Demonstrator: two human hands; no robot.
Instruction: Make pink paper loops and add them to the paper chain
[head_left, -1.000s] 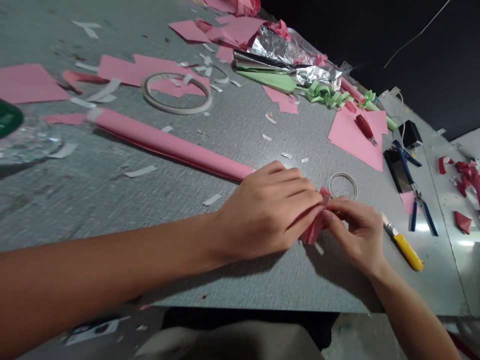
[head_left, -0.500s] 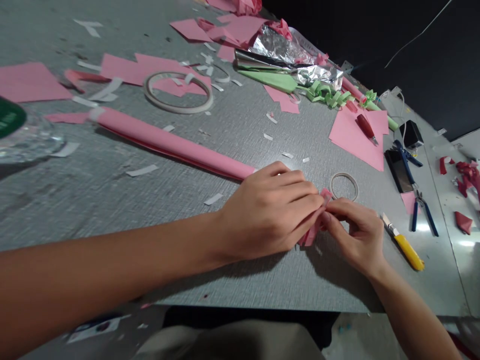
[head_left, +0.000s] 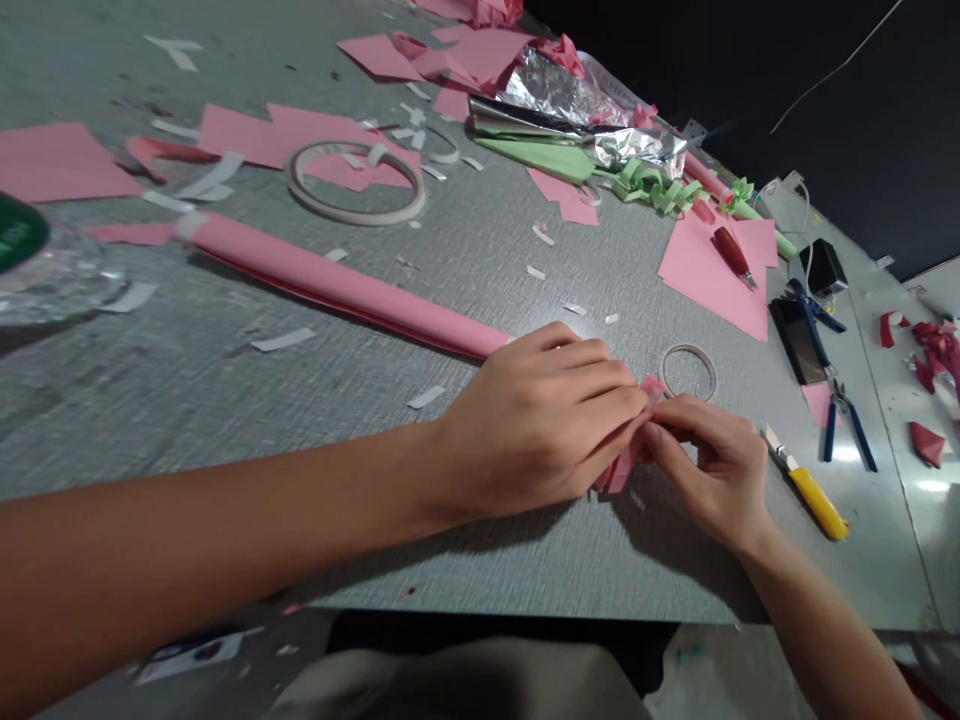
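Observation:
My left hand (head_left: 547, 425) is closed over a pink paper strip piece (head_left: 621, 468), with its fingers bent and the palm down. Cut strips of the paper stick out below the fingers. At the piece's right end, my right hand (head_left: 709, 465) pinches it between thumb and forefinger. A small clear or whitish patch shows on the paper's upper tip. A long rolled pink paper tube (head_left: 352, 295) lies to the left, its right end against or under my left hand; I cannot tell which. Just beyond my right hand lies a small tape ring (head_left: 688, 373).
A yellow craft knife (head_left: 817, 500) lies right of my right hand, blade out. Past it are pliers (head_left: 847, 425), a phone (head_left: 799, 340) and a red-handled tool (head_left: 733, 256). A larger tape roll (head_left: 356, 212), foil (head_left: 547, 90) and a plastic bottle (head_left: 64, 265) stand around.
Both hands keep nearly the same place and grip on the pink paper. The view has shifted very slightly.

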